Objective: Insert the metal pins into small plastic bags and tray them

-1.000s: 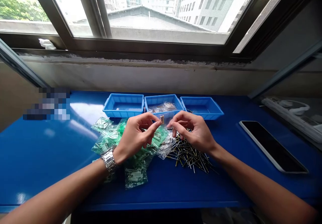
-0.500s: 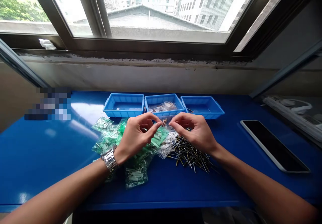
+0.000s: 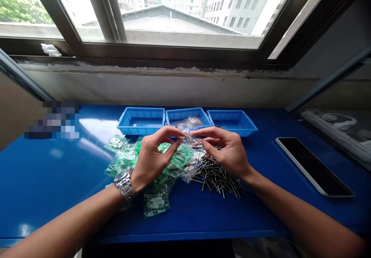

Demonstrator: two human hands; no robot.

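Note:
Between my two hands is a small clear plastic bag [image 3: 189, 137] with a few copper-coloured pins inside. My left hand [image 3: 153, 153], with a metal watch [image 3: 125, 185] on the wrist, holds the bag's left side at the fingertips. On the bag's right side are the curled fingers of my right hand [image 3: 226, 150], its thumb a little apart from the index finger. Below my left hand lie green plastic bags [image 3: 156, 202] of pale parts. Clear bags [image 3: 193, 165] lie between the hands. A loose heap of thin dark rods [image 3: 220, 177] spreads under my right hand.
Three blue trays stand in a row behind my hands: a left tray [image 3: 141, 131], a middle tray [image 3: 185, 113] holding small clear bags, and a right tray [image 3: 236, 130]. A phone [image 3: 314, 167] lies at the right. The blue table [image 3: 72, 180] meets a wall below a window.
My fingertips have shifted slightly upward on the bag. My right thumb has drawn away from its index finger, and my left thumb and index finger have parted more.

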